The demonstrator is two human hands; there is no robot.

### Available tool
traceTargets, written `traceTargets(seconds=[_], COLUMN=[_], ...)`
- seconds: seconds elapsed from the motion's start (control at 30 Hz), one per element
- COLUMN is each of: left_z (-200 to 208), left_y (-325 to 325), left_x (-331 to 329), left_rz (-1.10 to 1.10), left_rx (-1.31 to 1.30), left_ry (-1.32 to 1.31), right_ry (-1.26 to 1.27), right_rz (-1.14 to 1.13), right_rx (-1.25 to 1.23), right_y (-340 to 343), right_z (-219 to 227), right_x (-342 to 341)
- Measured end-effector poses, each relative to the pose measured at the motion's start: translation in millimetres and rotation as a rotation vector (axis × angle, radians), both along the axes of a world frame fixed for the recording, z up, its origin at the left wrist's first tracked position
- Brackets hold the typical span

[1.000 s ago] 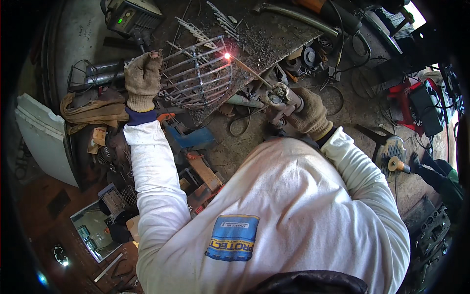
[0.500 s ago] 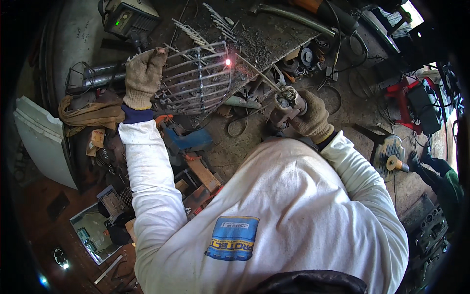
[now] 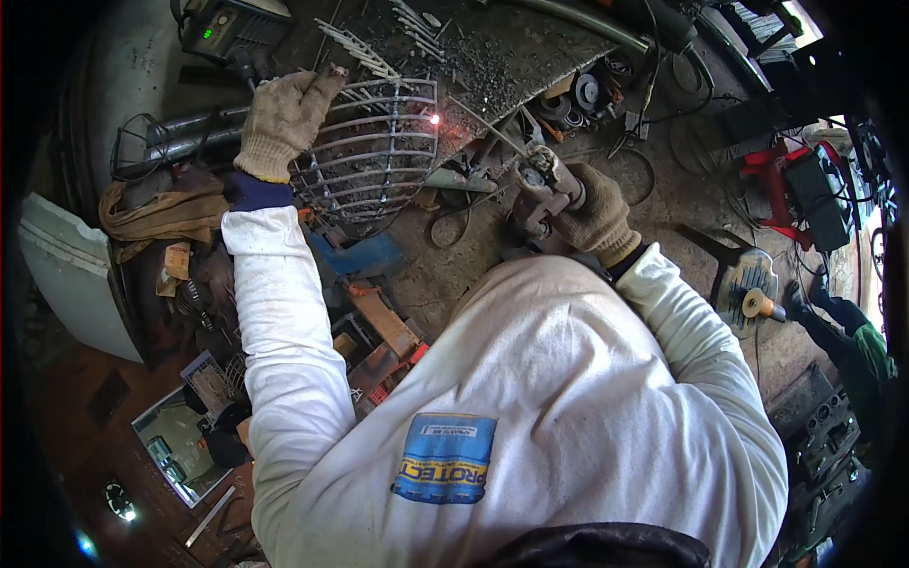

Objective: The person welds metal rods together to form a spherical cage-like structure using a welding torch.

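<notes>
A curved metal grate [image 3: 365, 161] of several welded bars stands at the near edge of the worktable. My left hand [image 3: 284, 125], in a knitted tan glove, is closed on its upper left edge; the bars under the fingers are partly hidden. A small red-hot spot [image 3: 435, 119] glows on the grate's right edge bar. My right hand [image 3: 598, 210], gloved alike, is closed around a welding electrode holder [image 3: 543, 182]. A thin welding rod [image 3: 490, 127] sticks out of the holder up and left, its tip a little to the right of the glowing spot.
Bundled metal rods [image 3: 360, 49] and dark grit lie on the worktable [image 3: 530, 57]. A welding machine [image 3: 232, 33] stands at the far left. Grinding discs [image 3: 587, 92] lie right of the table. An angle grinder [image 3: 757, 298] rests on the floor, near another person's legs [image 3: 838, 317].
My left hand has turned and tilted the grate, so its bars now spread wider to view. The holder and rod have shifted slightly left and up. The spot still glows, a little less brightly.
</notes>
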State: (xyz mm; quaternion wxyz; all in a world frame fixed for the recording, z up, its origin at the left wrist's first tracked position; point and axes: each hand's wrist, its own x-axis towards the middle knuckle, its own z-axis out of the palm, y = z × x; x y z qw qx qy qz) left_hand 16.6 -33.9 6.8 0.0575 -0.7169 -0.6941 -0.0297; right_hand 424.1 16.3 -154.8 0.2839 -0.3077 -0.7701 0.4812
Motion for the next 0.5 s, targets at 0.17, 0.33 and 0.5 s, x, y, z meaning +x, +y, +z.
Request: traceTargets(seconds=[0.17, 0.33, 0.5], left_z=[0, -2, -11], left_y=[-2, 9, 6], left_x=[-2, 5, -1], left_rz=[-0.456, 0.031, 0.106], left_rx=[0.334, -0.055, -0.026], left_ry=[0.473, 0.088, -0.048], right_ry=[0.012, -0.128, -0.208], right_rz=[-0.013, -0.009, 0.029], right_rx=[-0.044, -0.004, 0.021], right_y=[-2, 0, -1], right_z=[-6, -3, 2], right_x=[2, -1, -2])
